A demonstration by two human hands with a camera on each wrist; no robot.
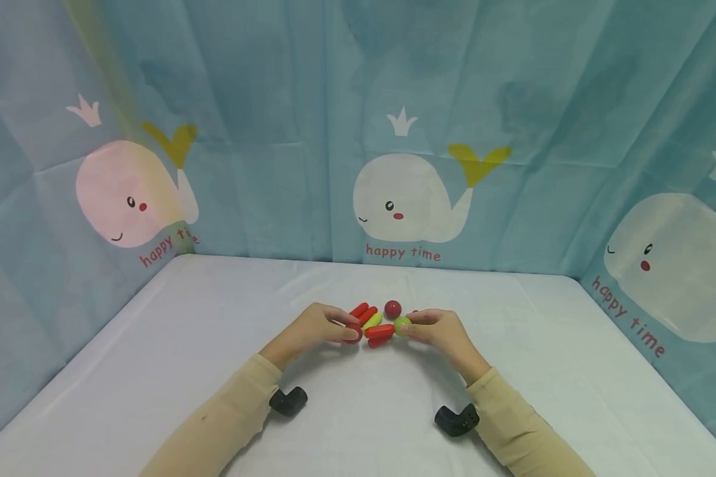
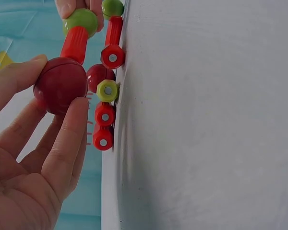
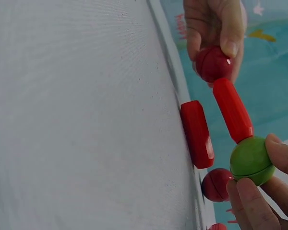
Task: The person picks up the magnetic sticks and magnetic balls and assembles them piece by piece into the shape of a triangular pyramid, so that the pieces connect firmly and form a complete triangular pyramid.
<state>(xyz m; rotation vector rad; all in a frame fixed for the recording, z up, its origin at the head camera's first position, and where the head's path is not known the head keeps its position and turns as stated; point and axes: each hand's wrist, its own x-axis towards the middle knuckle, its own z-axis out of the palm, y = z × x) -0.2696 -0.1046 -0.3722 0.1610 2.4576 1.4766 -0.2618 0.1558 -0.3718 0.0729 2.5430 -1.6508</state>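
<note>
My left hand [image 1: 319, 328] pinches a dark red ball [image 2: 61, 86] between thumb and fingers. The right hand [image 1: 444, 331] pinches a green ball [image 3: 252, 160] with its fingertips. Between these balls runs a faceted red rod [image 3: 233, 110], raised off the table, one end at each ball. Whether both ends are fastened is hidden. Below and behind lie loose pieces: a red rod [image 3: 198, 134], another dark red ball [image 1: 392, 309], a yellow-green rod [image 2: 108, 90], two more red rods [image 1: 359, 309] side by side, and a second green ball [image 2: 113, 8].
A white cloth covers the table [image 1: 358, 411]. Behind and beside it hangs a blue curtain [image 1: 286, 199] printed with whales. Black devices [image 1: 288, 401] sit at both wrists by the beige sleeves [image 1: 238, 404].
</note>
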